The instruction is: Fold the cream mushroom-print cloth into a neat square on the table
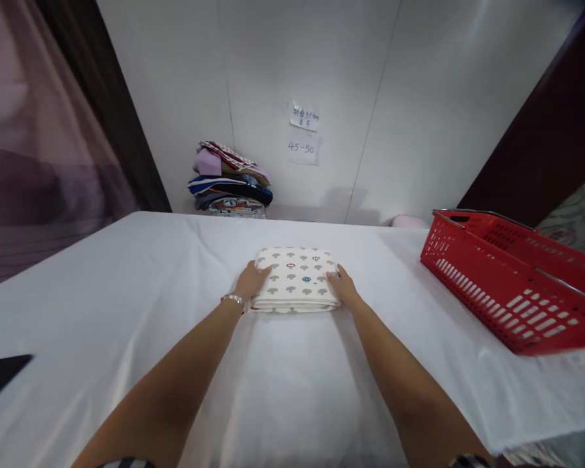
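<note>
A folded white cloth lies on the table in the middle of the head view. It is printed with grey mushroom shapes and a few red, blue and dark ones, and its layers show at the near edge. My left hand grips its left side, thumb on top and the other fingers mostly hidden along the edge. On the opposite side, my right hand holds the right edge the same way, its thumb resting over the top. A bracelet circles my left wrist.
White fabric covers the table. A red plastic basket with metal handles stands at the right. Behind the far edge is a stack of folded fabrics by the wall. A dark flat object lies at the left edge.
</note>
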Demonstrator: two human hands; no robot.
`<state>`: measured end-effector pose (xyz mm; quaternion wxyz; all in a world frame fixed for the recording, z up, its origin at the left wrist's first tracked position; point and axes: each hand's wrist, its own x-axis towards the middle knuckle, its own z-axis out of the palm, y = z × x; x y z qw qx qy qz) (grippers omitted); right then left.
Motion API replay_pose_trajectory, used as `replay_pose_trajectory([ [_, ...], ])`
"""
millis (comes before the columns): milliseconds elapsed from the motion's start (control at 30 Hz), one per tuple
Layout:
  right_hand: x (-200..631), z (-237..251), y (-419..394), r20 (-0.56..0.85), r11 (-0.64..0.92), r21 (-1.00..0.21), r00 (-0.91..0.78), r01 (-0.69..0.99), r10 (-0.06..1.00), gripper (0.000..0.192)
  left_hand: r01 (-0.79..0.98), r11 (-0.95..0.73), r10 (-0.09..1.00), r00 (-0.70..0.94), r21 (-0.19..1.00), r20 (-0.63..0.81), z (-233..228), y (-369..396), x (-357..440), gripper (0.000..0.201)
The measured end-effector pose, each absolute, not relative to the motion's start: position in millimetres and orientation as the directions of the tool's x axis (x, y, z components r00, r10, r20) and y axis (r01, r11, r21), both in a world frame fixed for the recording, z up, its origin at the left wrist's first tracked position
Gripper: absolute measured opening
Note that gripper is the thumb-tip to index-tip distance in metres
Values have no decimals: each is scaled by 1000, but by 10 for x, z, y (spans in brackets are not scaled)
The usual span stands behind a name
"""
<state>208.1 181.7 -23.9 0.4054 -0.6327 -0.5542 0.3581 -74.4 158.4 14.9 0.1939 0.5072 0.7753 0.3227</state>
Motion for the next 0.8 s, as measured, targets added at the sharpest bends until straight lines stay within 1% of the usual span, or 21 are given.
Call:
replay_pose_trajectory([
  [100,2160,-336,1649,38,-15,-956,173,294,984,62,643,268,920,-391,718,7,12,1363,-706,59],
  [167,2229,-362,1524,57,12,-980,224,197,973,57,594,238,920,-391,768,18,-45,1216,-690,54],
  [233,2321,-359,1399,60,25,-990,255,137,965,53,532,184,911,-408,826,59,-96,1065,-674,50],
  [300,2424,-332,1273,64,30,-990,243,140,968,50,508,108,900,-414,855,132,-145,911,-653,49],
  [367,2514,-288,1146,92,55,-979,186,196,978,48,538,6,898,-374,843,233,-187,773,-631,49],
  [467,2559,-208,975,152,133,-921,24,366,988,47,626,-123,906,-247,770,344,-225,632,-619,52],
  [533,2513,-161,891,174,198,-837,-95,510,980,48,662,-163,913,-180,731,366,-235,586,-627,52],
  [600,2429,-132,842,193,251,-734,-160,631,968,50,669,-185,915,-150,720,375,-235,569,-642,47],
  [700,2306,-128,835,230,261,-616,-147,743,962,48,656,-205,909,-148,726,390,-221,569,-659,37],
  [800,2255,-158,871,253,236,-601,-98,763,962,43,656,-180,910,-171,733,377,-196,572,-661,32],
])
